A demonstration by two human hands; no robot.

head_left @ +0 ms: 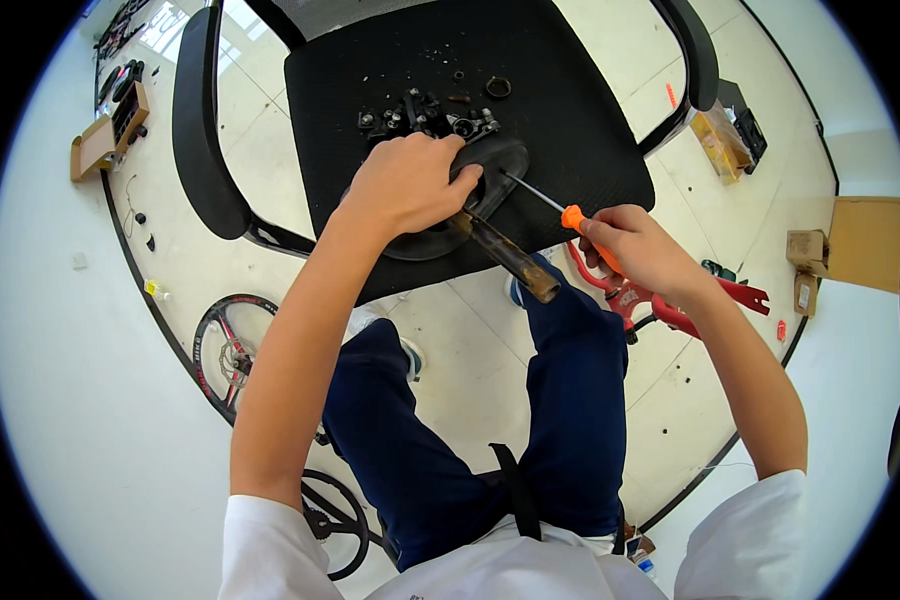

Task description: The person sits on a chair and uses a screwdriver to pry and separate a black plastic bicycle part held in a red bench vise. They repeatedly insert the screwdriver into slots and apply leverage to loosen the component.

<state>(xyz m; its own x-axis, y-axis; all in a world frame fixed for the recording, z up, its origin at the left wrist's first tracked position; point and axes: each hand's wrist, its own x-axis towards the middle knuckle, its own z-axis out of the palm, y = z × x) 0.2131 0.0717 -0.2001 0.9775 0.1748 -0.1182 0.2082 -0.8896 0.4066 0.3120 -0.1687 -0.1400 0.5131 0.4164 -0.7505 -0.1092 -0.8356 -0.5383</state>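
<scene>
My left hand (410,180) grips a dark, rounded black part (500,162) from above, its thumb along the near side. That part lies on the black chair seat (590,150); I cannot make out its exact kind. A worn, brownish metal tube (515,258) slants from under the left hand toward my knees, past the seat's front edge. My right hand (640,250) is closed around the orange handle of a screwdriver (573,217). The screwdriver's shaft points up and left, with its tip at the black part. Left fingertips are partly hidden.
Small metal parts (420,115) and a dark ring (498,87) lie on the seat, between two armrests (210,130). A red bicycle frame (640,300) sits on the floor at right, a wheel (232,350) at left. Cardboard boxes (808,250) stand at far right.
</scene>
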